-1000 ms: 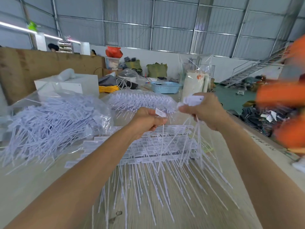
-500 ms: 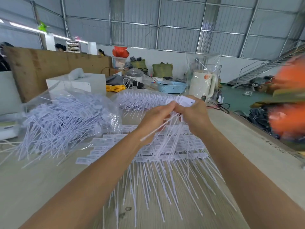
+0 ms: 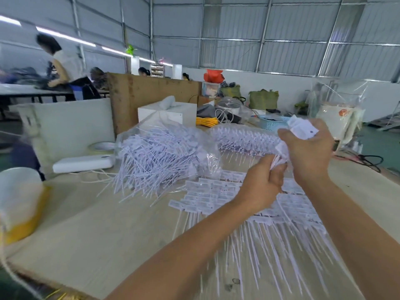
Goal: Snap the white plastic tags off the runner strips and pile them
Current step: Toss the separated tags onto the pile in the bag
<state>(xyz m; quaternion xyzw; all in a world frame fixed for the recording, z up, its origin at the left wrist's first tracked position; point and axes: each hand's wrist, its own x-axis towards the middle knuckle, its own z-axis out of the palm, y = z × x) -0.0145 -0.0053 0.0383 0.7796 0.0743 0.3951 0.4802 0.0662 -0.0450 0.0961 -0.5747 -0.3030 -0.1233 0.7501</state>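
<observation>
At the far left edge of the pale wooden table (image 3: 91, 230) sits a blurred white and yellow roll (image 3: 19, 202). Further in lie a flat white slab-shaped object (image 3: 83, 165) and a roll of tape (image 3: 101, 146). Beside them, a crinkled clear plastic bag (image 3: 166, 154) bulges with loose white plastic tags, thin stiff stems with small flat heads, spilling toward the table's middle.

Just right of centre, runner strips (image 3: 227, 195) lie flat on the table in overlapping rows, their rectangular printed heads lined up and long thin tails fanning toward the viewer. Behind them is a long bristly roll of more strips (image 3: 242, 140).

Above the strips, the left hand (image 3: 263, 180) is curled, its fingertips pinching the stems of a bunch of tags (image 3: 281, 156). The right hand (image 3: 309, 150), touching it, grips the same bunch, with flat white heads (image 3: 303, 126) poking out above its fist. A second ago the hands were apart, the left holding one freed tag; half a second ago they had met, and now they press together while the view has swung left toward the bag. That suggests the freed tag has joined the bunch in the right hand, which may soon go to a pile.

At the far right stands a white kettle-like appliance wrapped in clear plastic (image 3: 337, 118).
</observation>
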